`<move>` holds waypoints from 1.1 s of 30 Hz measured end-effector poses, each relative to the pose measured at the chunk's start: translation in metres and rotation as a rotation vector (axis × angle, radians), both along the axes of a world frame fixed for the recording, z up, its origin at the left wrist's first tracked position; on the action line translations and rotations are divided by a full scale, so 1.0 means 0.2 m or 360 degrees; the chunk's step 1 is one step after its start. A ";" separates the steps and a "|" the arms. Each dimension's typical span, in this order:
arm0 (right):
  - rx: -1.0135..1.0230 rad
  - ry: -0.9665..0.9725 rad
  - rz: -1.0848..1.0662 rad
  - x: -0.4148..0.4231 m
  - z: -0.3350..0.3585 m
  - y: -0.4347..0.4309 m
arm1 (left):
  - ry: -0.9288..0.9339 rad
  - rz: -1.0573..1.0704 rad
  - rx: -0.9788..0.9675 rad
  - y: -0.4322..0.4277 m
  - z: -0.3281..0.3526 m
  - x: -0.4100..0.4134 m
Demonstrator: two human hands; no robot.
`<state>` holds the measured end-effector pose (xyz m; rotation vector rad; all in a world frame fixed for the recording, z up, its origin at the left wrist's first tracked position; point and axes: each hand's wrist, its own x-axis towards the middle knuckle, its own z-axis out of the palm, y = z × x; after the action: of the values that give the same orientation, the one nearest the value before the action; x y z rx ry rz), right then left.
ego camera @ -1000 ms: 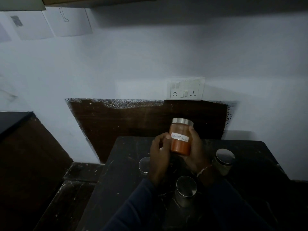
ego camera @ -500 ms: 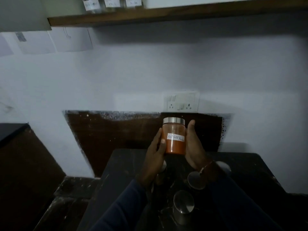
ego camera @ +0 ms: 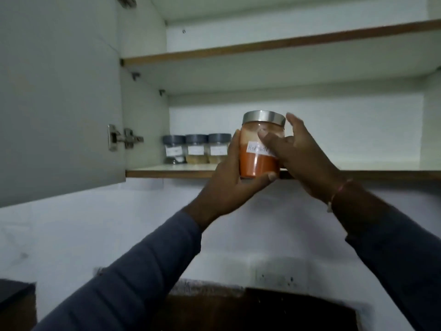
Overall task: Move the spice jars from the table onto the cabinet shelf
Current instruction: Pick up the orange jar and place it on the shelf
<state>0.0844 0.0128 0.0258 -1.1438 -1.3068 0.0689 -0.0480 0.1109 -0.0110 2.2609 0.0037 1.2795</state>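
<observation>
1 orange jar [ego camera: 259, 163] is gripped by left hand [ego camera: 226, 185] and right hand [ego camera: 303, 158] beside 3 shelved jars [ego camera: 196, 149].

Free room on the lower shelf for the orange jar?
Bare where visible: lower white shelf, from the three grey-lidded clear jars rightward to the right cabinet wall. Crowded: its left end, jars side by side.

Single view, head-worn, wide-angle. The camera faces forward and tilts upward at the cabinet [ego camera: 145, 115] from below shelf height: the underside of the upper shelf [ego camera: 262, 75] is visible, and the lower shelf [ego camera: 167, 173] appears nearly edge-on. The open door [ego camera: 59, 91] fills the left side at close range. The left hand [ego camera: 226, 182], right hand [ego camera: 303, 158] and spice jar [ego camera: 259, 163] sit near frame centre, at arm's reach.
</observation>
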 end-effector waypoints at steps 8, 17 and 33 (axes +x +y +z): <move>-0.0117 -0.0396 -0.0366 0.13 0.21 0.39 | 0.0596 0.0477 0.0113 0.41 0.24 0.09; -0.0717 -0.0639 -0.0715 0.38 0.31 0.83 | 0.1361 0.0574 -0.0207 0.57 0.27 0.24; -0.1001 -0.0935 -0.1040 0.54 0.41 1.23 | 0.1251 0.0468 -0.0270 0.67 0.26 0.31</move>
<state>0.1923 0.2579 0.1071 -2.2068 -1.3803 -0.3901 0.0137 0.2441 0.0406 2.5147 0.7153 0.4102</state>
